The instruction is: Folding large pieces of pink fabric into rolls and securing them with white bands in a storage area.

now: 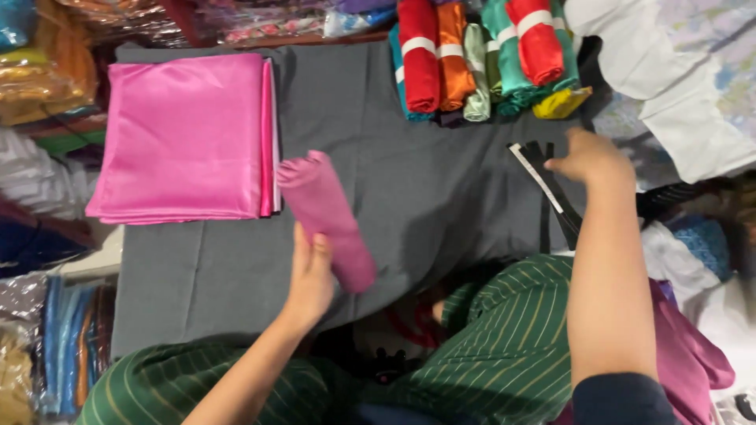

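The left hand [309,275] is gripping a rolled pink satin cloth [327,219] over the grey cloth-covered table [425,181]; the right hand [587,156] is pinching thin black-and-white strips [543,179], fingers together

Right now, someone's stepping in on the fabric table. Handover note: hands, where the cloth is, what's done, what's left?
Left hand: gripping a rolled pink cloth, lifted at an angle over the grey table cover.
Right hand: reaching over the black paper bands at the right edge; grip unclear.
Done: banded rolls in several colours lined up at the far edge.
Left: the pink roll has no band; a folded pink stack lies at the far left.
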